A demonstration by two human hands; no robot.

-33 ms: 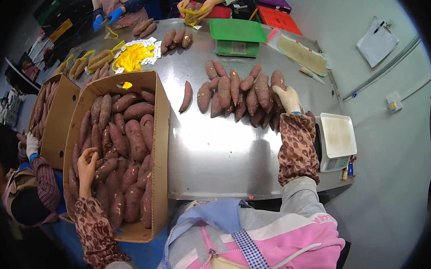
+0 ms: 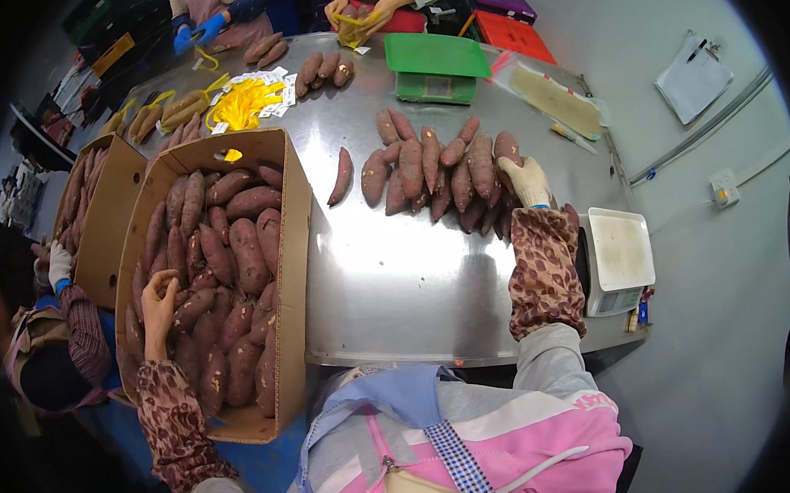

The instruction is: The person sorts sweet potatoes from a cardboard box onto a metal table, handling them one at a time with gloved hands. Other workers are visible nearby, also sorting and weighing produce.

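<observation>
My bare left hand (image 2: 158, 303) is over the sweet potatoes in a cardboard box (image 2: 291, 277), its fingers curled in a loose pinch; what they hold, if anything, is hidden. My right hand (image 2: 528, 184), in a pale knitted glove, is closed over the upper sweet potato (image 2: 507, 145) at the right end of a pile (image 2: 431, 161) on the steel table (image 2: 370, 287). That pile holds several reddish-purple sweet potatoes lying side by side and overlapping. One single sweet potato (image 2: 341, 176) lies apart, between the box and the pile.
Right of my arm stands a white scale (image 2: 620, 250); a green scale (image 2: 435, 64) is farther back. Yellow net bags (image 2: 246, 103) with tags lie behind the box. Another box (image 2: 107, 224) and a co-worker's gloved hand (image 2: 59, 264) are at left. Two people work across the table.
</observation>
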